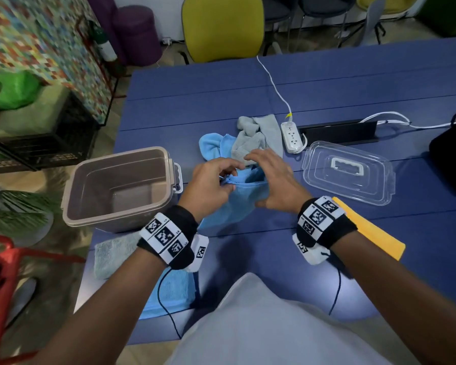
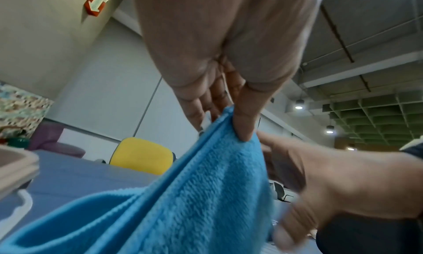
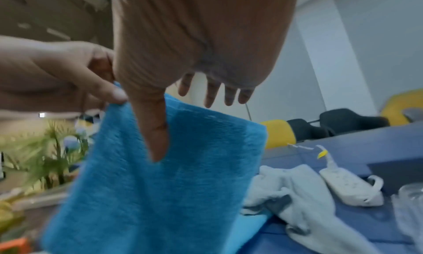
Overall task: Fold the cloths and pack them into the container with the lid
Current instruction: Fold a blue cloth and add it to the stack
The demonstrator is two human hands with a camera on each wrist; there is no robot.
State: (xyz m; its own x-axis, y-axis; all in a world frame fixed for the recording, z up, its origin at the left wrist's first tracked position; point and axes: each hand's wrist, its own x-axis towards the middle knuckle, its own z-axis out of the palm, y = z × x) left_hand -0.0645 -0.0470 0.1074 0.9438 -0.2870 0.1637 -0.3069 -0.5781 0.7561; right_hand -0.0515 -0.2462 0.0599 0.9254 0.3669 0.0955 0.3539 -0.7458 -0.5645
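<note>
A blue cloth (image 1: pixel 237 204) hangs in the air over the blue table (image 1: pixel 327 96), just in front of the person. The left hand (image 1: pixel 211 185) pinches its top edge between the thumb and fingers. The right hand (image 1: pixel 271 177) is beside it with its fingers spread wide and straight; its thumb (image 3: pixel 155 131) lies against the front of the cloth.

The brown container (image 1: pixel 119 185) stands open on the left, near the table's edge. Its clear lid (image 1: pixel 348 172) lies flat on the right. Behind the hands, a grey cloth (image 1: pixel 258 133) and another light blue cloth (image 1: pixel 211 146) lie in a messy pile. A folded yellow cloth (image 1: pixel 371 230) rests near the right wrist. A folded grey cloth (image 1: pixel 113 254) and a folded blue cloth (image 1: pixel 174 293) lie under the left arm. A white power strip (image 1: pixel 292 137) sits beside the pile.
</note>
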